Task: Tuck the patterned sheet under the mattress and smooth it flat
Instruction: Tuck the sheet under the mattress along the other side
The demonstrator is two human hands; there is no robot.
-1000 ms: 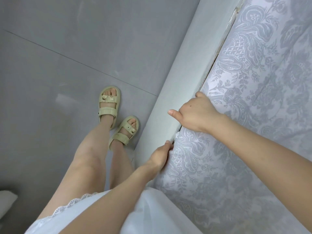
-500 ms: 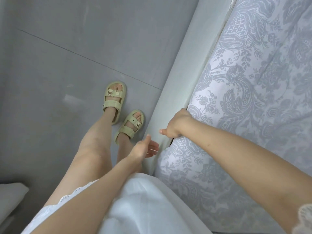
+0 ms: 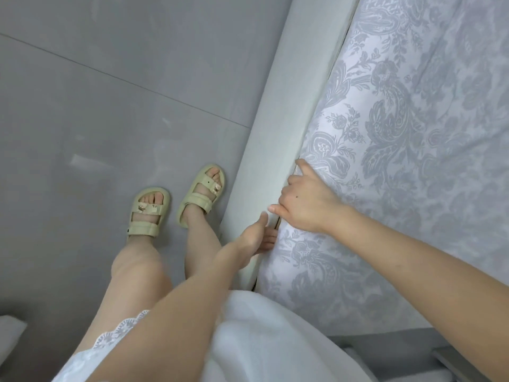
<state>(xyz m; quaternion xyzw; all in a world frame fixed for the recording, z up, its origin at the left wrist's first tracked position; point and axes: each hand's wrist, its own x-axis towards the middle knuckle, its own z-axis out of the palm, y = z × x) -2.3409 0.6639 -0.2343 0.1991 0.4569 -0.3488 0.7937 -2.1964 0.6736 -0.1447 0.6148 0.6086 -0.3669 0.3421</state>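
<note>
Head view. Shows the right hand (image 3: 305, 205) hooked over the bed's edge, knuckles bent, fingers curled round the patterned sheet (image 3: 413, 161) and sunk into the gap beside the padded bed frame (image 3: 289, 106), thumb sticking out, fingertips hidden. Shows the left hand (image 3: 249, 238) just below it, fingers straight and loose, holding nothing, tips against the sheet's side at the same gap. Shows that sheet covering the mattress entirely, fairly flat on top apart from faint ripples.

Expect light, soft, limp cloth: folds anywhere, bunches when shoved, slips a little under the palm. Best gripped along the hanging edge by the gap, then pushed down with flat fingers. Expect a heavy, springy mattress underneath; lift only its edge.

Further out: grey floor (image 3: 110, 106), pale sandals (image 3: 148, 213), white garment (image 3: 275, 340). No brand, label or writing legible anywhere.
</note>
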